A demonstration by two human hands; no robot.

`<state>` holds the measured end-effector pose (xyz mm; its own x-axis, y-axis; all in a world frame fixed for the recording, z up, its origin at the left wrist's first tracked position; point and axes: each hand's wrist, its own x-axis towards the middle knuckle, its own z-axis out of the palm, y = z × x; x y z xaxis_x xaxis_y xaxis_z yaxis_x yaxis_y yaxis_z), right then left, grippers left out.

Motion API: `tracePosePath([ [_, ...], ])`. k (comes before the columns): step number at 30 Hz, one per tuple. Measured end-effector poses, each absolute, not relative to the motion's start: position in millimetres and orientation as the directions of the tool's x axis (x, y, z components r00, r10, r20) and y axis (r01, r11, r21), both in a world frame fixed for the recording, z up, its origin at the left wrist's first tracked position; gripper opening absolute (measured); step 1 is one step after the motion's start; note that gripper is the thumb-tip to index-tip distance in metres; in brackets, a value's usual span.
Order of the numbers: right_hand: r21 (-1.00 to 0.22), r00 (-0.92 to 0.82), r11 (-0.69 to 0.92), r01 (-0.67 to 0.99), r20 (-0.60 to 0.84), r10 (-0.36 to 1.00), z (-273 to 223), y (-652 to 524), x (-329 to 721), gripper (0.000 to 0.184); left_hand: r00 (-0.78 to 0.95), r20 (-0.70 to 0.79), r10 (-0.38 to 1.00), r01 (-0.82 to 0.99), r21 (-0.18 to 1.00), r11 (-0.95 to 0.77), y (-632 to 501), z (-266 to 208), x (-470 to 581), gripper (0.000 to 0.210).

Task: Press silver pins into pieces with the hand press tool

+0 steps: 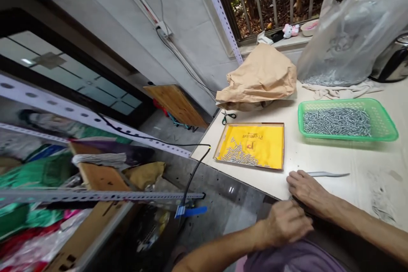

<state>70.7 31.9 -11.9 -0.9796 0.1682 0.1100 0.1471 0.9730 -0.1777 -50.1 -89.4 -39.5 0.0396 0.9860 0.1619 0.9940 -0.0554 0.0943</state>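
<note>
My left hand (288, 221) is closed above my lap, just off the table's near edge, with its fingers bent inward. My right hand (306, 185) lies at that edge with curled fingers; whatever either hand holds is hidden. Beside the right hand's fingertips is a thin grey metal tool (331, 174), its kind unclear. Farther back lies a shallow box (283, 148) with a yellow printed sheet (267, 142) in it and many small silvery metal pins or screws (239, 155) heaped at its near side. A green plastic basket (387, 125) on the right holds many similar metal pieces (336, 121).
Small scissors (228, 117) lie behind the box. A crumpled brown paper bag (261, 74), a clear plastic bag (338, 46) and a kettle (392, 59) stand along the back. At left, a perforated metal rack (153, 196) and a black cable (191, 174) flank the table.
</note>
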Motion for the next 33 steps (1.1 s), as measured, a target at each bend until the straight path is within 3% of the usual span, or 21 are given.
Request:
tracePosePath([
  [3, -0.301, -0.960, 0.943, 0.138, 0.193, 0.203, -19.4, 34.7, 69.8, 0.018, -0.026, 0.179, 0.984, 0.985, 0.170, -0.005, -71.7, -16.3, -104.4, 0.036],
  [6, -0.480, -0.902, 0.870, 0.113, 0.317, 0.293, -15.4, 38.0, 68.6, 0.021, -0.380, 0.193, 0.904, 0.919, 0.187, 0.346, -36.8, 0.6, -159.7, 0.024],
  [8, -0.555, -0.828, 0.827, 0.092, 0.418, 0.373, -1.5, 45.4, 69.7, 0.020, -0.508, 0.173, 0.844, 0.860, 0.156, 0.486, -14.7, 4.7, -189.0, 0.024],
  [11, -0.554, -0.681, 0.812, 0.183, 0.525, 0.511, 34.7, 71.3, 78.2, 0.014, -0.576, 0.092, 0.812, 0.817, 0.064, 0.573, 6.3, 5.2, -216.4, 0.027],
  [15, -0.457, -0.349, 0.709, 0.538, 0.644, 0.680, 75.4, 128.8, 97.4, 0.012, -0.538, -0.022, 0.843, 0.843, 0.004, 0.538, 14.5, 4.9, -229.5, 0.025],
  [19, -0.324, -0.467, 0.589, 0.741, 0.382, 0.797, 68.2, 161.0, 121.0, 0.024, -0.503, -0.088, 0.860, 0.862, 0.012, 0.506, 13.1, 2.7, -235.6, 0.026],
  [21, -0.267, -0.521, 0.585, 0.766, 0.276, 0.808, 54.1, 147.0, 134.2, 0.029, -0.486, -0.118, 0.866, 0.871, 0.013, 0.491, 11.5, -0.4, -239.8, 0.026],
  [23, -0.305, -0.612, 0.641, 0.705, 0.194, 0.766, 41.2, 113.9, 145.7, 0.028, -0.495, -0.139, 0.858, 0.864, 0.021, 0.502, 10.4, -3.6, -243.9, 0.024],
  [26, -0.468, -0.748, 0.692, 0.550, 0.093, 0.657, 26.6, 51.5, 159.7, 0.028, -0.525, -0.156, 0.837, 0.844, 0.036, 0.535, 9.5, -5.2, -246.4, 0.022],
  [33, -0.508, -0.716, 0.638, 0.579, 0.058, 0.695, -14.2, -15.7, 179.0, 0.028, -0.554, -0.136, 0.822, 0.821, 0.078, 0.566, 7.3, -4.1, -242.1, 0.018],
])
